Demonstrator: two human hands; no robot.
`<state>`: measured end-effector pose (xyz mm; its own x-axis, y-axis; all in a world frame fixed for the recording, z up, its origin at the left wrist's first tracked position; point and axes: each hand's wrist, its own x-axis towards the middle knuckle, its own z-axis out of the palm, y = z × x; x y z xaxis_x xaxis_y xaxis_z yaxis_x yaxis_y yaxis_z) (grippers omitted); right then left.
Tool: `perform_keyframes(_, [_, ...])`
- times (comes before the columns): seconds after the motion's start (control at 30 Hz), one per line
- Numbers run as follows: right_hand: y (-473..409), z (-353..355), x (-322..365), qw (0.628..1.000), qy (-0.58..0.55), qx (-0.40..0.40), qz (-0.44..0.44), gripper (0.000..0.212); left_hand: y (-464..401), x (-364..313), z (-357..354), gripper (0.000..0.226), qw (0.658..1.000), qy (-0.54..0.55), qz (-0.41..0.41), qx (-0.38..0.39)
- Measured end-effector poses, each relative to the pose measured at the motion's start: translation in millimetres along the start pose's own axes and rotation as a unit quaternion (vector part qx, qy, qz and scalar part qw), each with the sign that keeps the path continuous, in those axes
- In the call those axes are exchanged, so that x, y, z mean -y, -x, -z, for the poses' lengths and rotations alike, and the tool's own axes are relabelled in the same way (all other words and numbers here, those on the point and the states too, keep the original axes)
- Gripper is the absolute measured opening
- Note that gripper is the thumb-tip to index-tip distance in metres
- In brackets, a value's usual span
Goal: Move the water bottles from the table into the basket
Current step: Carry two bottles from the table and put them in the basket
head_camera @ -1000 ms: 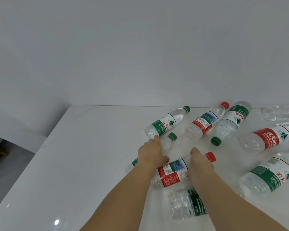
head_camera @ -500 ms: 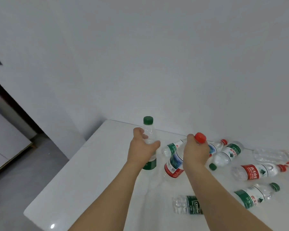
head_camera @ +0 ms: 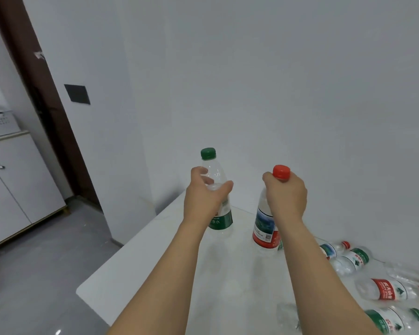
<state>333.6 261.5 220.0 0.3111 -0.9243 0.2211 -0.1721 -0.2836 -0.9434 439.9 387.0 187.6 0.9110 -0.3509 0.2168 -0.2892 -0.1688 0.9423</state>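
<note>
both bare forearms reach forward, raised; the left hand (head_camera: 205, 194) and the right hand (head_camera: 287, 193) each have fingers (head_camera: 198, 170) curled in a grip.

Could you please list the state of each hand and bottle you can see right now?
Left hand: grips the green-capped bottle, upright, capped.
Right hand: grips the red-capped bottle near its cap, upright, capped.
Red-labelled bottle: lying on the table.
Green-labelled bottle: lying down.

Green-capped bottle (head_camera: 217, 189) and red-capped bottle (head_camera: 264, 226) upright above table (head_camera: 155, 257); other bottles (head_camera: 387, 292) lying flat.
</note>
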Motion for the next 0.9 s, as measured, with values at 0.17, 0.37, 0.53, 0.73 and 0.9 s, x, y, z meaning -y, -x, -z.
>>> perform_keyframes(0.17, [35, -69, 48, 0.999, 0.010, 0.021, 0.030, 0.022, -28, 16, 96, 0.068, 0.994, -0.097, -0.045, 0.004])
perform_keyframes(0.37, [91, -170, 107, 0.997, 0.012, 0.051, 0.060, 0.026, -72, 35, 214, 0.063, 0.985, -0.144, -0.079, -0.048])
perform_keyframes(0.53, [130, -243, 141, 0.994, 0.001, 0.080, 0.069, 0.026, -97, 48, 282, 0.065, 0.986, -0.136, -0.070, -0.059])
perform_keyframes(0.73, [146, -319, 169, 0.988, -0.006, 0.104, 0.111, 0.028, -144, 78, 359, 0.063, 0.992, -0.083, -0.025, -0.097])
perform_keyframes(0.9, [145, -388, 177, 0.986, -0.030, 0.127, 0.107, 0.026, -190, 103, 400, 0.059, 0.991, -0.097, -0.007, -0.094])
